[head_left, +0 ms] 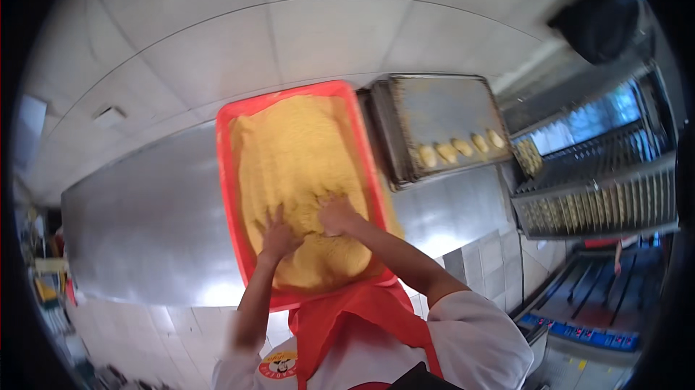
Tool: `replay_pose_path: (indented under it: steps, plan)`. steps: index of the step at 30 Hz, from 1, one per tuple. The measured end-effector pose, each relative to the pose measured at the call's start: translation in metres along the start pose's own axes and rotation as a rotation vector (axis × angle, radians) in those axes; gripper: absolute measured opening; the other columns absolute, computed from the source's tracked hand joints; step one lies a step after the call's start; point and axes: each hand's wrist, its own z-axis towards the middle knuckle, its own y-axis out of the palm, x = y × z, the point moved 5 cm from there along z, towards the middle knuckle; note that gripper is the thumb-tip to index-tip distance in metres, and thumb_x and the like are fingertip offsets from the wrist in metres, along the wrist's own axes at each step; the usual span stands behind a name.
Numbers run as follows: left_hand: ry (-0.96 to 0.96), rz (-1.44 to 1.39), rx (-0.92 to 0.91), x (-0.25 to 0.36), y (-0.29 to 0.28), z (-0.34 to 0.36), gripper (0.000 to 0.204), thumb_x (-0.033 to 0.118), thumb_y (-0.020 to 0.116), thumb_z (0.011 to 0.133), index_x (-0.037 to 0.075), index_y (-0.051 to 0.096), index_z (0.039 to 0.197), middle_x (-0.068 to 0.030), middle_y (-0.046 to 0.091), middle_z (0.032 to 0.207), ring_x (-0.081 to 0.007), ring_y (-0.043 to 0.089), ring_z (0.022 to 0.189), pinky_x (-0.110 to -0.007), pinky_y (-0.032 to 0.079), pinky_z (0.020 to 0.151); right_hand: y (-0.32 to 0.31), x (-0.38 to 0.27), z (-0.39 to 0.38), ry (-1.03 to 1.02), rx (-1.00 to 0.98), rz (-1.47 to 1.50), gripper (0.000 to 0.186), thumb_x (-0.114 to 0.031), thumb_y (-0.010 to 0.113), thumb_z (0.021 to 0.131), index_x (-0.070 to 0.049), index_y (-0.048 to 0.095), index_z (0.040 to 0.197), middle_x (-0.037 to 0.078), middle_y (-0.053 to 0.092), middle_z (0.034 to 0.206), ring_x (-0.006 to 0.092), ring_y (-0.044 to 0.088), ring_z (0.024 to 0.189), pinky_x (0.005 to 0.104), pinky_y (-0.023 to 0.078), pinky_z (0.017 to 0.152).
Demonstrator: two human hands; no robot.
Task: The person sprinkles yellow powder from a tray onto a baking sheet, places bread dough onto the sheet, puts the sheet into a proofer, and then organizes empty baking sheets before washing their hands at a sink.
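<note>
The mixture (297, 137) is golden yellow, the tub (226, 173) and apron (355, 314) red, the table (152, 216) silver-grey.

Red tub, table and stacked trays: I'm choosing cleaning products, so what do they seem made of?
Red tub: probably plastic, smooth, judging by its even colour and continuous rim. Table: looks like stainless steel, satin, given its grey surface and soft bright reflections. Stacked trays: likely metal, dull and stained, from the grey face and browned edges; which metal is unclear.

A table (145, 223) (metal) bears a red tub (232, 202) and stacked trays (452, 111).
</note>
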Motion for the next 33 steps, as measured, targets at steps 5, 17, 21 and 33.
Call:
replay_pose_path:
  steps: [5, 17, 21, 33]
  plan:
    - [-0.248, -0.513, 0.317, 0.022, -0.099, -0.055, 0.06, 0.045, 0.06, 0.076, 0.01, 0.048, 0.123, -0.0186, 0.036, 0.134, -0.033, 0.019, 0.131, -0.062, 0.01, 0.101, -0.005, 0.01, -0.045, 0.134, 0.208, 0.188, 0.031, -0.022, 0.059, 0.069, -0.01, 0.062, 0.097, 0.016, 0.051, 0.11, 0.0338, 0.047, 0.108, 0.0488, 0.039, 0.09]
    - [-0.107, -0.461, 0.517, 0.116, -0.109, -0.038, 0.063, 0.039, 0.064, 0.074, 0.013, 0.044, 0.128, -0.016, 0.027, 0.139, -0.0367, 0.022, 0.129, -0.063, 0.014, 0.099, 0.043, 0.079, -0.157, 0.197, 0.596, 0.486, 0.018, -0.02, 0.058, 0.071, -0.004, 0.062, 0.079, 0.015, 0.061, 0.081, 0.0332, 0.057, 0.079, 0.0423, 0.045, 0.071]
    - [-0.095, -0.71, 0.417, 0.145, -0.122, -0.017, 0.061, 0.035, 0.065, 0.074, 0.012, 0.045, 0.127, -0.017, 0.046, 0.126, -0.0349, 0.041, 0.116, -0.056, 0.017, 0.101, 0.031, 0.133, -0.211, 0.216, 0.919, 0.711, 0.019, -0.018, 0.058, 0.072, -0.007, 0.063, 0.086, 0.016, 0.062, 0.085, 0.0336, 0.059, 0.08, 0.0398, 0.047, 0.07]
    - [0.073, -0.659, 0.671, 0.365, -0.245, 0.105, 0.046, 0.016, 0.072, 0.067, 0.004, 0.057, 0.109, -0.0155, 0.059, 0.085, -0.0317, 0.056, 0.079, -0.039, 0.046, 0.072, -0.013, 0.455, -0.314, 0.72, 1.256, 0.47, 0.018, -0.016, 0.061, 0.074, -0.008, 0.062, 0.09, 0.016, 0.061, 0.084, 0.0332, 0.058, 0.081, 0.0405, 0.047, 0.072]
